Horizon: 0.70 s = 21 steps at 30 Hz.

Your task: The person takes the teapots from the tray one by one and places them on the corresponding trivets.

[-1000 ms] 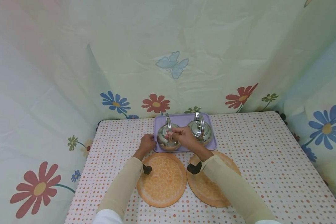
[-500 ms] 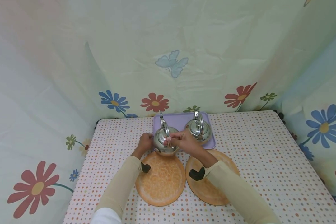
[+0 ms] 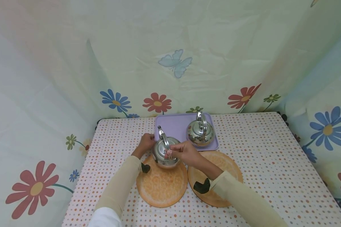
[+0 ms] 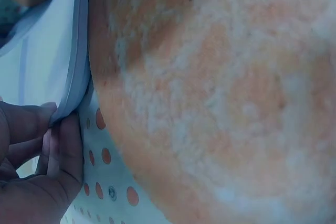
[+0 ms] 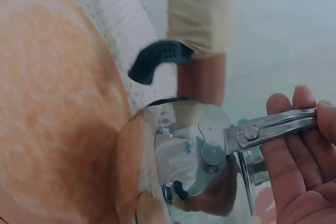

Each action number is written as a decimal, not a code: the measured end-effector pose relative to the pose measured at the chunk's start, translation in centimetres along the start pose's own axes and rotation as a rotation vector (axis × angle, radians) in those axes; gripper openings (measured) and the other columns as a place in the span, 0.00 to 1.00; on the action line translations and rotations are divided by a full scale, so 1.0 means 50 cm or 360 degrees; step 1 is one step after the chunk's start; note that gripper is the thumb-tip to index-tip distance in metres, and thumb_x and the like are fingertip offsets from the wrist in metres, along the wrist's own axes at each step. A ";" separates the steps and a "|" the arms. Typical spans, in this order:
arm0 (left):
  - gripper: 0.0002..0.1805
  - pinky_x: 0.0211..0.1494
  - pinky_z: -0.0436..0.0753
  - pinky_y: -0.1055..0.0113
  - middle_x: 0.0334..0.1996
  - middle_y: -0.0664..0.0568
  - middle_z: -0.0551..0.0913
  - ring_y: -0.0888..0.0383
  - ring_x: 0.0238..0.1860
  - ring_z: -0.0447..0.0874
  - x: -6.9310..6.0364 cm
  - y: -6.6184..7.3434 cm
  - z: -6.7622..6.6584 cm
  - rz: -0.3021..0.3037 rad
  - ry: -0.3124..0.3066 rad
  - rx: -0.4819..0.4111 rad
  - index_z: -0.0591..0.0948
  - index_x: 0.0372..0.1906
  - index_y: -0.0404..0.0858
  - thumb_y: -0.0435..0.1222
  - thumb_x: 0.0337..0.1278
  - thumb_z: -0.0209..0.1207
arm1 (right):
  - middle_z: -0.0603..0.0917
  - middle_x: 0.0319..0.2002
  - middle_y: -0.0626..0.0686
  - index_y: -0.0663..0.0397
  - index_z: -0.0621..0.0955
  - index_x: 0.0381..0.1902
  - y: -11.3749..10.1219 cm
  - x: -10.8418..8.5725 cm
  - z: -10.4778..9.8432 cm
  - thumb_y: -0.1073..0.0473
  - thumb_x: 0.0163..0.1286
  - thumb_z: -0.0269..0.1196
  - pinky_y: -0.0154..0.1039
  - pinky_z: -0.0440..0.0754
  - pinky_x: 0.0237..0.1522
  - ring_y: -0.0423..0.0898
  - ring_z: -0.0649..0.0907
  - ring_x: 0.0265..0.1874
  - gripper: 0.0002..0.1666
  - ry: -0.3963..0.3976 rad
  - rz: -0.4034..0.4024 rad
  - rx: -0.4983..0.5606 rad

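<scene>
My right hand (image 3: 184, 154) pinches the handle (image 5: 286, 124) of a shiny metal teapot (image 3: 165, 160), which overlaps the front left of the purple tray (image 3: 173, 123) and the far part of the left round orange mat (image 3: 162, 189) in the head view. In the left wrist view, my left hand (image 4: 39, 156) pinches the rim of the tray (image 4: 76, 72) between thumb and fingers. A second metal teapot (image 3: 200, 134) stands on the right half of the tray, its handle upright.
A second round orange mat (image 3: 216, 183) lies to the right of the first, under my right forearm. The dotted tablecloth (image 3: 272, 164) spreads around them, and a flowered curtain (image 3: 216, 47) hangs behind the table.
The left teapot has moved from the tray toward me, over the left mat's far edge, with my right hand on its handle. My left hand stays at the tray's left side.
</scene>
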<state>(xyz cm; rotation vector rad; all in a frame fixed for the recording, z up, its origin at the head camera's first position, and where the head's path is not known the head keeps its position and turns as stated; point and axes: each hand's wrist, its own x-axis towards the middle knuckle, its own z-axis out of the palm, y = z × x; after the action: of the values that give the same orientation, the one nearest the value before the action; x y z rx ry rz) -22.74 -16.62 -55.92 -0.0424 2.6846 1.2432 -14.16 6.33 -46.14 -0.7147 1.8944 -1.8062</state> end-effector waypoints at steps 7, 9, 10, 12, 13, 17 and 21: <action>0.21 0.20 0.66 0.70 0.13 0.54 0.65 0.60 0.16 0.64 0.005 -0.018 0.001 -0.0038 -0.0034 -0.0102 0.83 0.50 0.29 0.23 0.47 0.54 | 0.87 0.34 0.61 0.74 0.84 0.41 0.002 -0.013 0.031 0.68 0.70 0.59 0.40 0.82 0.43 0.46 0.85 0.42 0.11 -0.0039 -0.0011 -0.0007; 0.16 0.21 0.67 0.69 0.14 0.53 0.65 0.60 0.16 0.64 0.005 -0.021 0.001 -0.0024 -0.0027 -0.0098 0.84 0.44 0.28 0.24 0.50 0.53 | 0.87 0.34 0.62 0.74 0.84 0.40 0.005 -0.018 0.038 0.68 0.70 0.59 0.39 0.82 0.42 0.46 0.85 0.42 0.11 -0.0045 -0.0012 0.0003; 0.13 0.21 0.67 0.69 0.15 0.52 0.67 0.60 0.17 0.65 0.005 -0.021 0.002 -0.0019 -0.0023 -0.0094 0.85 0.41 0.28 0.24 0.51 0.53 | 0.87 0.34 0.63 0.74 0.84 0.41 0.006 -0.021 0.041 0.68 0.70 0.59 0.39 0.82 0.42 0.46 0.85 0.42 0.11 -0.0050 -0.0012 0.0019; 0.10 0.22 0.68 0.70 0.17 0.50 0.70 0.60 0.18 0.67 0.005 -0.023 0.003 -0.0006 -0.0015 -0.0083 0.84 0.36 0.28 0.25 0.53 0.52 | 0.86 0.34 0.63 0.74 0.84 0.42 0.009 -0.027 0.049 0.69 0.70 0.59 0.38 0.82 0.42 0.45 0.85 0.41 0.11 -0.0049 -0.0008 0.0046; 0.10 0.22 0.68 0.69 0.19 0.49 0.73 0.59 0.18 0.67 0.005 -0.022 0.003 0.0011 -0.0003 -0.0078 0.83 0.34 0.27 0.25 0.54 0.52 | 0.86 0.34 0.63 0.74 0.84 0.42 0.009 -0.031 0.052 0.69 0.70 0.59 0.38 0.82 0.42 0.45 0.85 0.41 0.11 -0.0048 -0.0003 0.0058; 0.15 0.23 0.69 0.70 0.23 0.45 0.76 0.59 0.20 0.67 0.001 -0.017 0.000 -0.0001 -0.0001 -0.0095 0.84 0.43 0.27 0.24 0.54 0.51 | 0.87 0.34 0.61 0.74 0.84 0.42 0.011 -0.043 0.063 0.67 0.70 0.59 0.37 0.82 0.43 0.43 0.85 0.41 0.12 -0.0043 -0.0003 0.0073; 0.20 0.25 0.69 0.70 0.27 0.45 0.78 0.59 0.21 0.68 -0.004 -0.006 -0.006 -0.0056 -0.0015 -0.0144 0.82 0.52 0.28 0.23 0.54 0.52 | 0.87 0.34 0.61 0.73 0.84 0.41 0.014 -0.051 0.071 0.67 0.70 0.59 0.37 0.82 0.43 0.43 0.84 0.42 0.12 -0.0055 0.0002 0.0065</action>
<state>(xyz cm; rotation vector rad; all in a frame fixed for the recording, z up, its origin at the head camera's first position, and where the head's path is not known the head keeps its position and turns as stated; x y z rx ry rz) -22.56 -17.04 -55.93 -0.0952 2.6068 1.3499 -9.99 5.17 -47.17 -0.7257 1.8301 -1.8151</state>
